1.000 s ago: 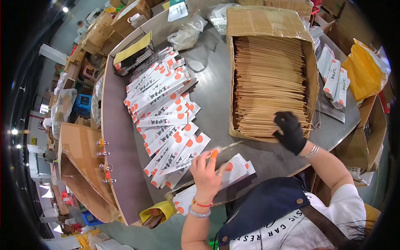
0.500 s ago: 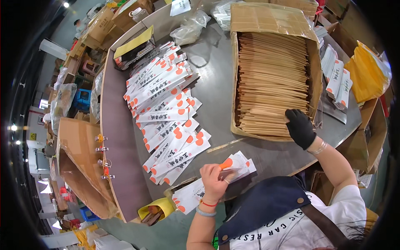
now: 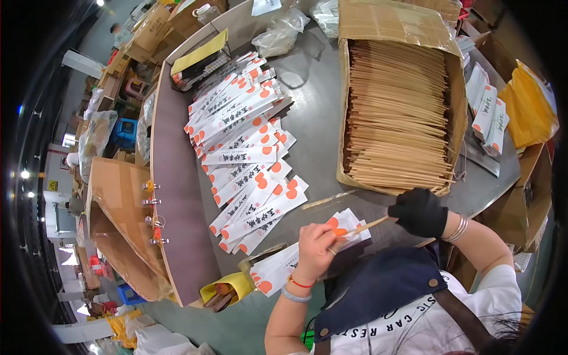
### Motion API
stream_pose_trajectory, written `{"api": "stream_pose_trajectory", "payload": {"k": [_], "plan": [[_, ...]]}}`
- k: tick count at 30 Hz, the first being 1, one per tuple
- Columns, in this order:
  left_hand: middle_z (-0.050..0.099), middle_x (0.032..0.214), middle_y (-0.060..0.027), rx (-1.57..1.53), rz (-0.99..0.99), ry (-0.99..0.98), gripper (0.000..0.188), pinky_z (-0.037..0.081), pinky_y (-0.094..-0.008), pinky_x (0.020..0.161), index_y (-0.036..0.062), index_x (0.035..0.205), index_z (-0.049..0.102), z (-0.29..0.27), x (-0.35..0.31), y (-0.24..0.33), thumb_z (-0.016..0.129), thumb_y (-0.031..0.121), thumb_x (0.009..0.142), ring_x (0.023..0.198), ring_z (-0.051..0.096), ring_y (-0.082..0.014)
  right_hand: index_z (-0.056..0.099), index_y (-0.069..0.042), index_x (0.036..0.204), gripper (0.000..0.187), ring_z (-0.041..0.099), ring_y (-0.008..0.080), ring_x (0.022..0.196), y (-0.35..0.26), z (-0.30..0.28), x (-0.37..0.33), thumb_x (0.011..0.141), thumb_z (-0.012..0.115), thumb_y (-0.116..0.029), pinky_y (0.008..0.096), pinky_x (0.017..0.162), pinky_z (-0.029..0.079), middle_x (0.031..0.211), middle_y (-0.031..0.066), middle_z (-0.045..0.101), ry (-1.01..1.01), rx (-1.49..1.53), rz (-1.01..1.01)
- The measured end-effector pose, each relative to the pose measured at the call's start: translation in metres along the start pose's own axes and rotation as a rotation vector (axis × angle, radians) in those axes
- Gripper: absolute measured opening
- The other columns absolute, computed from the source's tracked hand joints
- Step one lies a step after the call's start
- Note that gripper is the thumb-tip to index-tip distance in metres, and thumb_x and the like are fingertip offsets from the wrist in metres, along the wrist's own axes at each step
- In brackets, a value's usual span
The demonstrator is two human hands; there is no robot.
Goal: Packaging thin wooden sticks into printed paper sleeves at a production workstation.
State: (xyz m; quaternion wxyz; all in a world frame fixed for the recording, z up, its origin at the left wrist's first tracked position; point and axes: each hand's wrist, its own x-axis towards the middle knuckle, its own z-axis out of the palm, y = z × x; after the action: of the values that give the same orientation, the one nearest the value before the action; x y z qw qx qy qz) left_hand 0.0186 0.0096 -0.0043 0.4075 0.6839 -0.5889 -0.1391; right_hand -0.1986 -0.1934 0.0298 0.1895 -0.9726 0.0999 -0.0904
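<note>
My bare left hand (image 3: 315, 251) pinches a white paper chopstick sleeve with orange dots at the near table edge. Beneath it lies a small stack of the same sleeves (image 3: 273, 271), poking out on both sides of the hand. My right hand (image 3: 419, 213), in a black glove, is closed on the end of light wooden chopsticks (image 3: 373, 225); how many I cannot tell. Their other end reaches the sleeve at my left fingers. Just beyond the right hand stands an open cardboard box (image 3: 342, 118) packed with wooden chopsticks (image 3: 397, 112).
A spread pile of printed sleeves (image 3: 248, 154) covers the table's left part beside a raised board (image 3: 177, 195). A wire basket (image 3: 204, 62) and plastic bags (image 3: 281, 35) lie at the back. More sleeves (image 3: 488, 115) and a yellow bag (image 3: 526, 106) are on the right.
My right hand has left the chopstick box and moved down and left, bringing chopsticks to the sleeve in my left hand. The left hand stays near the stack.
</note>
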Motion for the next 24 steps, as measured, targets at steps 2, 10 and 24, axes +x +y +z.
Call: {"api": "stream_pose_trajectory", "payload": {"k": [2,10,24], "plan": [[0.065,0.089,-0.0052,0.048,0.093,0.0,0.019,0.042,-0.0333,0.074,0.0064,0.089,0.07,-0.002,0.01,0.011,0.078,0.019,0.078,0.078,0.057,-0.0245,0.066,-0.016,0.086,0.021,0.061,0.0247,0.063,-0.003,-0.001,0.005,0.07,0.076,-0.022,0.0379,0.054,0.047,0.069,0.0042,0.057,-0.003,-0.07,-0.037],[0.064,0.082,-0.0073,0.007,-0.08,-0.025,0.021,0.048,-0.0352,0.064,0.0058,0.086,0.069,-0.002,0.009,-0.003,0.083,0.012,0.072,0.073,0.06,-0.0267,0.07,-0.02,0.089,0.019,0.059,0.0214,0.059,-0.006,-0.029,0.012,0.071,0.077,-0.023,0.0366,0.049,0.044,0.066,0.0021,0.055,0.058,-0.193,-0.034],[0.064,0.079,-0.0066,0.0,0.007,-0.089,0.017,0.048,-0.0354,0.063,0.0068,0.085,0.069,-0.002,0.023,0.014,0.081,0.01,0.073,0.071,0.061,-0.0264,0.069,-0.022,0.094,0.016,0.064,0.0235,0.059,-0.017,-0.026,0.012,0.084,0.067,-0.033,0.0379,0.048,0.047,0.064,0.0045,0.057,-0.07,-0.106,0.003]]}}
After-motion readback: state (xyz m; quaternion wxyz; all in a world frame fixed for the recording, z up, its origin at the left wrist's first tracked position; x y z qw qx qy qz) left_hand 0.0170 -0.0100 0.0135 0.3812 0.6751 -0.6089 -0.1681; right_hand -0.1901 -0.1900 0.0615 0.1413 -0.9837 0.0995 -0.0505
